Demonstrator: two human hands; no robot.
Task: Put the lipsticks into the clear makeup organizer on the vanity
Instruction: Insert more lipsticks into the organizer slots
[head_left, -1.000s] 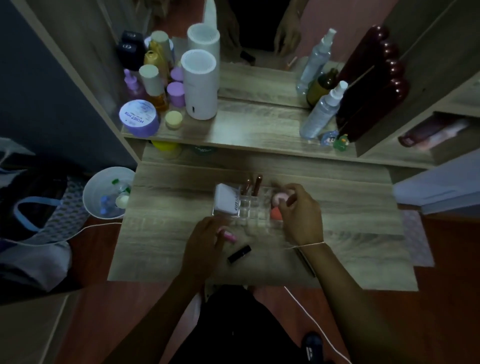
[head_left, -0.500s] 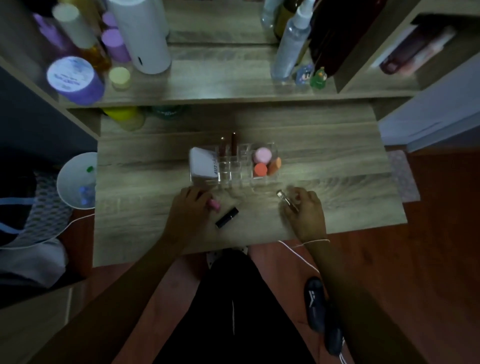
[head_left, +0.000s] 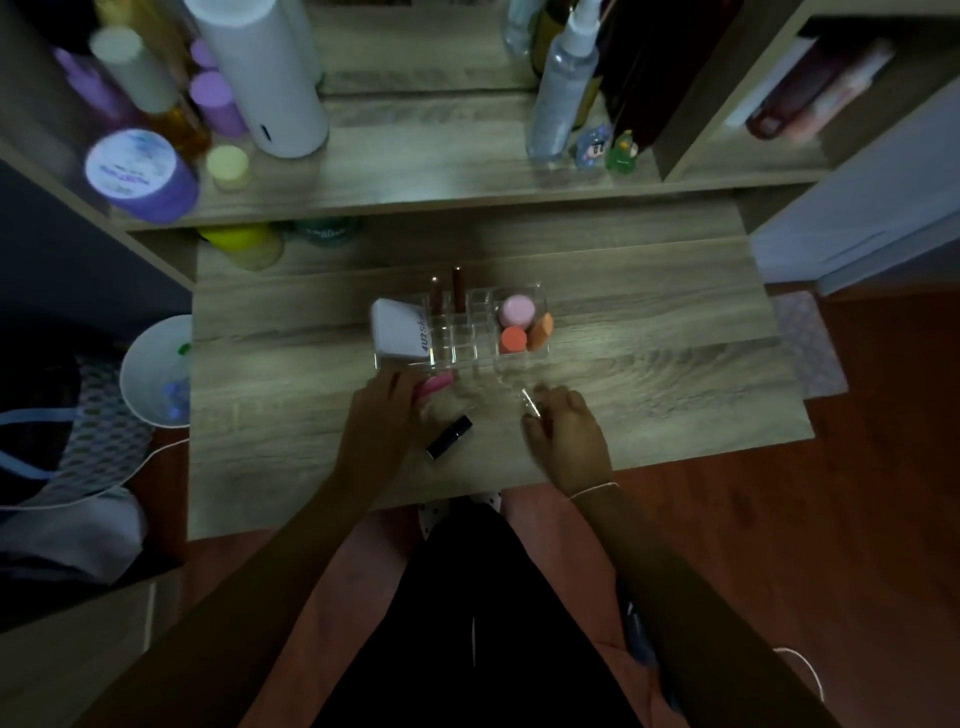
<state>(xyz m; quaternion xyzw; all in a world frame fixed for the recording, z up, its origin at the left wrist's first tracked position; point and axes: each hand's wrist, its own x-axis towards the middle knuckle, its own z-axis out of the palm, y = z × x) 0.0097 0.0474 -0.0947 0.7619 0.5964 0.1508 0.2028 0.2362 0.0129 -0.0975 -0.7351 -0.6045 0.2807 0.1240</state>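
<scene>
A person's left hand (head_left: 387, 415) rests on a wooden vanity top (head_left: 649, 374), its fingers closed around a pink lipstick (head_left: 435, 385) whose end pokes out toward the clear makeup organizer (head_left: 460, 332). The right hand (head_left: 566, 434) lies on the same surface, its fingertips pinching a thin, clear-looking tube (head_left: 530, 402); the picture is too dim and blurred to tell just what that tube is. Between the two hands, nearer the left one, a black lipstick (head_left: 449, 437) lies flat on the wood, touched by neither hand. The organizer stands just beyond both hands, close to the pink lipstick's tip. Inside the organizer, two brownish lipsticks (head_left: 448, 295) stand upright in the back row of small cells, a white compact (head_left: 399, 332) fills the left end, and three makeup sponges (head_left: 522, 325), pink and orange, sit at the right end. Beyond the organizer a raised shelf (head_left: 415, 171) carries a tall white cylinder (head_left: 260, 78), purple jars and a clear spray bottle (head_left: 563, 88). Left of the organizer, past the edge of the vanity top, a white bowl-shaped bin (head_left: 150, 371) sits lower down on the floor side.
</scene>
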